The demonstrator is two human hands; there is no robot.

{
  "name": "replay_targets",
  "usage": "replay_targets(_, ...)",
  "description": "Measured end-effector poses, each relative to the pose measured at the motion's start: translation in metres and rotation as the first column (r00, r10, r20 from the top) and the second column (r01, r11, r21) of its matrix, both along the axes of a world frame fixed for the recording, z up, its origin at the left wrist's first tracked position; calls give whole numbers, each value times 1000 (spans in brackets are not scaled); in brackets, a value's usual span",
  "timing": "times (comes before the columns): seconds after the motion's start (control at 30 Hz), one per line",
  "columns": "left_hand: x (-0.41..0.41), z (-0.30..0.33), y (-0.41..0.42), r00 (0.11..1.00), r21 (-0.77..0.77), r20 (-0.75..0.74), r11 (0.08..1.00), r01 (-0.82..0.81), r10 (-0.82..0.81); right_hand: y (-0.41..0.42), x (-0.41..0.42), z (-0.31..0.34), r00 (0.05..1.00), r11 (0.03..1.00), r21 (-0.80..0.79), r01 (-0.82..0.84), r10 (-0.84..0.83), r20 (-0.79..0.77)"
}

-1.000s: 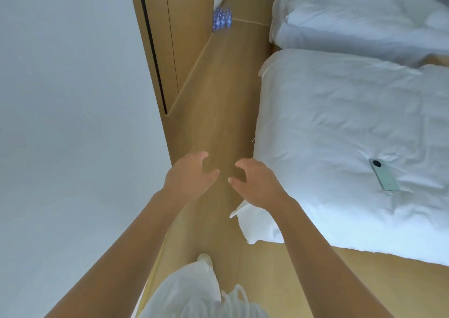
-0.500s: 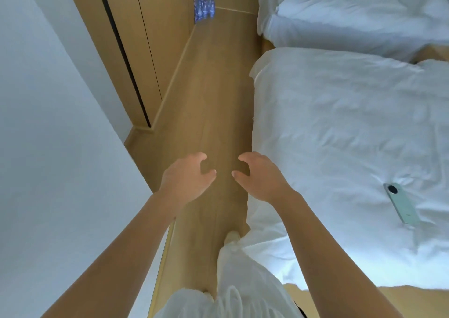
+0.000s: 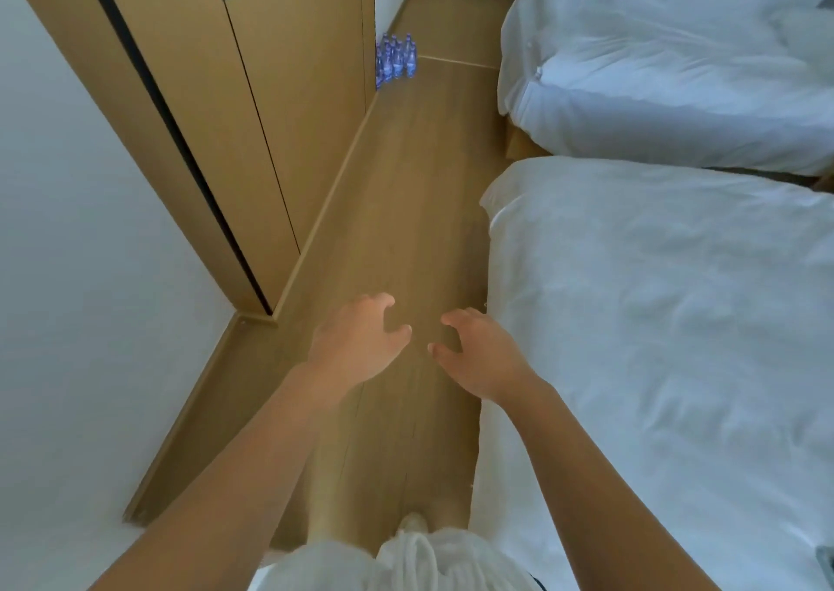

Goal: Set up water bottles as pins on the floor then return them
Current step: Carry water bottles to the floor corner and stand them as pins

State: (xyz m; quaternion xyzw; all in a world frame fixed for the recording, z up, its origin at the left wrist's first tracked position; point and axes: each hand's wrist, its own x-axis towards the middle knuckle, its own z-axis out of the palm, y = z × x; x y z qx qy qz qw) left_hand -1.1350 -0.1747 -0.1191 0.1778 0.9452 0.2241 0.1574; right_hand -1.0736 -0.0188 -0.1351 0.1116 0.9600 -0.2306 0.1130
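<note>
Several water bottles (image 3: 395,60) with blue labels stand upright in a tight cluster on the wooden floor, far down the aisle beside the wooden cabinet. My left hand (image 3: 356,342) and my right hand (image 3: 478,355) are stretched out in front of me over the floor, close together. Their fingers are loosely curled and neither hand holds anything. Both hands are far from the bottles.
A wooden cabinet (image 3: 289,93) and a white wall (image 3: 81,274) line the left side. Two beds with white covers, the nearer bed (image 3: 668,319) and the farther bed (image 3: 668,71), fill the right. The wooden floor (image 3: 406,193) runs between them. A phone edge (image 3: 827,565) shows at the bottom right.
I have walked forward along the aisle. The bottles and the cabinet appear nearer, and the phone has slid to the frame's edge. Both hands stay empty in the same pose.
</note>
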Motion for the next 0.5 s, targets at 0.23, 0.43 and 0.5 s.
replay_targets(0.23, -125, -3, 41, 999, -10, 30, 1000, -28, 28, 42, -127, -2, 1000, 1000, -24, 11, -11, 8)
replay_targets(0.43, -258, -19, 68, 999, 13, 54, 1000, -8, 7, 67, -254, -12, 1000, 999, -27, 21, -22, -10)
replay_targets(0.5, -307, -20, 74, 998, -12, 58, 1000, 12, -11, 74, -301, -11, 999, 999, -33, 39, -40, -21)
